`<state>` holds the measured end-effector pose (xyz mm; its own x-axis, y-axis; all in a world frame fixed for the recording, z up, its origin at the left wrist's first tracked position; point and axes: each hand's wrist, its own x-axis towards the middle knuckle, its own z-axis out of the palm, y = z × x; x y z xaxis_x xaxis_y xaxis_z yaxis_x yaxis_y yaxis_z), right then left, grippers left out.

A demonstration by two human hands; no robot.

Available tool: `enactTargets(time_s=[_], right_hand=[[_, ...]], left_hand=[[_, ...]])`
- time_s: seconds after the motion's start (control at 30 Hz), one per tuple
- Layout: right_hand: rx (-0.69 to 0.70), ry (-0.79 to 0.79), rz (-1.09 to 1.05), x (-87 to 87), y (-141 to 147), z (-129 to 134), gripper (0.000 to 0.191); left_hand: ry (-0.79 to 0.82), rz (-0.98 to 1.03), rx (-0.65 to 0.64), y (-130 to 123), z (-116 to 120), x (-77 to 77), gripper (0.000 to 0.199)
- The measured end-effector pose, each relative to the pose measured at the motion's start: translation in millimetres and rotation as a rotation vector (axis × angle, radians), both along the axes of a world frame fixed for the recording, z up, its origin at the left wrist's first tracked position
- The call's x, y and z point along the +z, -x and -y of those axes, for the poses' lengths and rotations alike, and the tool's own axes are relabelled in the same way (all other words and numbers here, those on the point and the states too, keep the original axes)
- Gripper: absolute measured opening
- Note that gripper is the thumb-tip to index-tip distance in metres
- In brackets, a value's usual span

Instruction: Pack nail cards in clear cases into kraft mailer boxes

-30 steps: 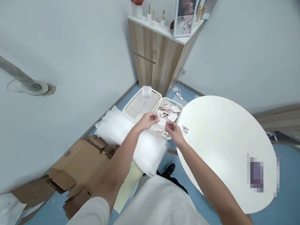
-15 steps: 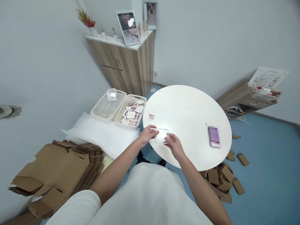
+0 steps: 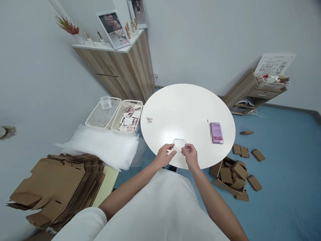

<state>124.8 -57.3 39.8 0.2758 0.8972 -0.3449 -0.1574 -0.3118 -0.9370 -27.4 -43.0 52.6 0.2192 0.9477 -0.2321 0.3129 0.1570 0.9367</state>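
Both my hands are at a small clear plastic box (image 3: pixel 180 144), which has rounded corners and lies over the near edge of the round white table (image 3: pixel 190 107). My left hand (image 3: pixel 165 156) has its thumb and forefinger curved around the box's left edge and near corner, with a gap between the fingertips. On the opposite side, my right hand (image 3: pixel 191 156) pinches the right edge between thumb and fingers. Nothing can be made out inside the box. A small card with pinkish pieces (image 3: pixel 148 120) lies on the table to the left. On the right rests a purple pixelated item (image 3: pixel 216 133).
Two white baskets (image 3: pixel 116 115) stand left of the table, one holding small printed cards. Nearby are white foam sheets (image 3: pixel 100 144) and stacked flat cardboard (image 3: pixel 57 180). A carton of small brown boxes (image 3: pixel 232 175) sits on the floor at right, with several boxes scattered around it.
The view has shifted, so the surroundings appear further left. The box sits lower against the table. My left hand's thumb and forefinger are spread wider at its left edge; my right hand keeps its pinch.
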Motion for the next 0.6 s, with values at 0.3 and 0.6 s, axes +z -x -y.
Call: enactTargets(time_s=[0.3,0.6], right_hand=[[0.192,-0.220,0.524,12.1,19,9,0.025],[-0.025,-0.063,0.421,7.5,16,3,0.035]], left_hand=[[0.353,0.508,-0.044,-12,-4,-5.1,0.044],[0.590,0.618,0.009,7,-33,-18.5,0.039]])
